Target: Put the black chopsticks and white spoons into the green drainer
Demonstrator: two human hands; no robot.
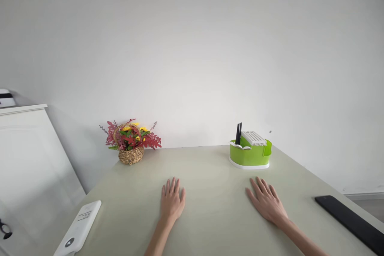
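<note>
Palm down on the pale table (pixel 207 200), my left hand (pixel 172 201) lies flat with its fingers slightly apart. My right hand (pixel 267 200) rests the same way farther right, fingers spread, holding nothing. Just beyond the right hand stands a green and white utensil holder (pixel 249 156). Black chopsticks (pixel 239 134) stick up from its left part, and a white slotted rack (pixel 254 138) covers its right part. Past the left hand, at the back left, sits a wicker basket (pixel 131 155) of red and yellow artificial flowers (pixel 132 134). Neither hand touches these things.
A long white device (pixel 79 228) with a round button lies at the left table edge. Along the right edge is a flat black object (pixel 349 220). A white cabinet (pixel 27 176) stands left of the table. Behind the table rises a plain wall (pixel 192 56).
</note>
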